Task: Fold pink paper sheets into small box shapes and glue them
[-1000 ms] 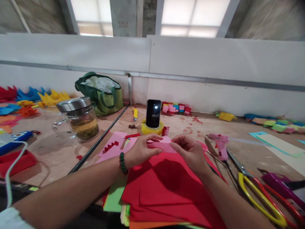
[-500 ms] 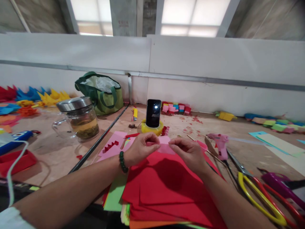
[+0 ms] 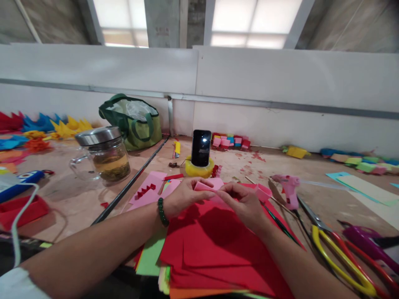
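Note:
My left hand [image 3: 188,194] and my right hand [image 3: 242,202] meet above a stack of red paper [image 3: 218,245]. Both are closed, fingertips pinching a small pink paper piece [image 3: 203,187] between them. Its left end shows as a folded strip over my left fingers; the rest is partly hidden. A pink paper box shape [image 3: 263,193] lies just beyond my right hand. Under and behind my left hand are flat pink sheets [image 3: 152,178] and a red zigzag-cut strip [image 3: 146,192].
A phone [image 3: 201,148] stands in a yellow tape roll [image 3: 199,169] ahead. To the right lie a pink glue gun [image 3: 289,189], large scissors [image 3: 339,257] and a purple tool [image 3: 368,245]. On the left are a lidded glass mug [image 3: 106,155] and a green bag [image 3: 134,124].
My hands have come together, with the right moving left. The pink paper's left end is now curled up over my left fingers. More of the pink box shape shows.

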Available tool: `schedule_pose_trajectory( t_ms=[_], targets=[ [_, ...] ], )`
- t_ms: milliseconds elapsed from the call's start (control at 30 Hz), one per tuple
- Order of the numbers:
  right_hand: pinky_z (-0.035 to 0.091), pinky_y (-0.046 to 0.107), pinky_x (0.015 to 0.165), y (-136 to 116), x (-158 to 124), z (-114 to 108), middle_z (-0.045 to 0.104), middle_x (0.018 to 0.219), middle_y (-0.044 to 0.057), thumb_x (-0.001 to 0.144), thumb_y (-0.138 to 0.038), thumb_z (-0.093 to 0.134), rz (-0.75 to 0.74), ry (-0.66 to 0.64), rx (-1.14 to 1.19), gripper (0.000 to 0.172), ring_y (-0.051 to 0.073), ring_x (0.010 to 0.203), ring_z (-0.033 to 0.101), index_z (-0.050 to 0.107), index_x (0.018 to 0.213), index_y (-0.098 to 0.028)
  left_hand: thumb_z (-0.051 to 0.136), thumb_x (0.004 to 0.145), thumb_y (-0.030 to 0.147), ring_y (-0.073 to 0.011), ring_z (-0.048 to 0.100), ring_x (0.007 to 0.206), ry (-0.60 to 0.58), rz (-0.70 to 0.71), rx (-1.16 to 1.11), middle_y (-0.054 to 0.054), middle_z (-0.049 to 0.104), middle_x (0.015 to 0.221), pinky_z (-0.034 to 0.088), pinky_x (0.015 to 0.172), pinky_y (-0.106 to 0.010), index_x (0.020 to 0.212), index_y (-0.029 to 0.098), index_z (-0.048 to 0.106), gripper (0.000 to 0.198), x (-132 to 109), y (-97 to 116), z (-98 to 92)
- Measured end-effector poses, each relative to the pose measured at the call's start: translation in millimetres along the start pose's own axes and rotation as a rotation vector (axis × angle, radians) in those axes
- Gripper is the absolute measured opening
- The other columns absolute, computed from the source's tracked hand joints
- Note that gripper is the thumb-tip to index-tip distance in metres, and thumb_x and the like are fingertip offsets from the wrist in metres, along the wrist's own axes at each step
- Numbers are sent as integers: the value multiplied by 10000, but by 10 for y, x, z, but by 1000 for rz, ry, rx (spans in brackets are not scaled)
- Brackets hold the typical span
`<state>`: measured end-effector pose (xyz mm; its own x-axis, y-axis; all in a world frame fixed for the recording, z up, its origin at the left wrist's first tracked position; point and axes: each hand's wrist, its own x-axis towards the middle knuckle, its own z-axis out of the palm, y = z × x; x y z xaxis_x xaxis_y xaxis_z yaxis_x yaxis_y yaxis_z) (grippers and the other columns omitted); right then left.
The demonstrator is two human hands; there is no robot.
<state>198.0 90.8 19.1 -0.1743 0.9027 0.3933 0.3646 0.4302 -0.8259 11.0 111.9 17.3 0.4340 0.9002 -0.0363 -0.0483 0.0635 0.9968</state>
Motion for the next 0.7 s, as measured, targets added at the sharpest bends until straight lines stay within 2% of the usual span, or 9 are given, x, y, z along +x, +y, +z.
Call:
schedule_pose_trajectory(
  t_ms=[133, 333, 533, 700],
  targets=[
    [404, 244, 508, 20, -2, 58, 565, 595, -9, 796, -355, 614, 30, 26, 51, 201, 122, 541, 489, 601, 671, -198, 798, 618, 301, -97, 563, 681, 28, -55, -214, -15, 628, 756, 422, 598, -195, 778, 125, 664, 273, 20, -29, 23],
    [412, 247, 518, 6, -18, 111, 561, 598, -9, 782, -324, 590, 48, -33, -32, 188, 124, 551, 491, 566, 641, -202, 790, 612, 300, -88, 542, 652, 79, -18, -304, 19, 588, 698, 416, 619, -204, 704, 136, 617, 256, 14, -52, 75],
    [409, 249, 506, 4, -41, 120, 569, 581, -12, 773, -244, 573, -48, -21, -104, 138, 123, 529, 492, 558, 641, -208, 751, 671, 312, -68, 470, 583, 47, 100, -247, 33, 514, 602, 374, 598, -204, 594, 124, 544, 290, 11, -53, 73],
    [420, 255, 520, 21, -53, 86, 583, 598, -9, 791, -217, 552, -132, -38, -182, 127, 127, 540, 514, 551, 664, -213, 740, 660, 312, -80, 466, 591, 119, 129, -109, 31, 532, 624, 358, 601, -218, 720, 122, 642, 222, 15, -6, 33]
  ],
)
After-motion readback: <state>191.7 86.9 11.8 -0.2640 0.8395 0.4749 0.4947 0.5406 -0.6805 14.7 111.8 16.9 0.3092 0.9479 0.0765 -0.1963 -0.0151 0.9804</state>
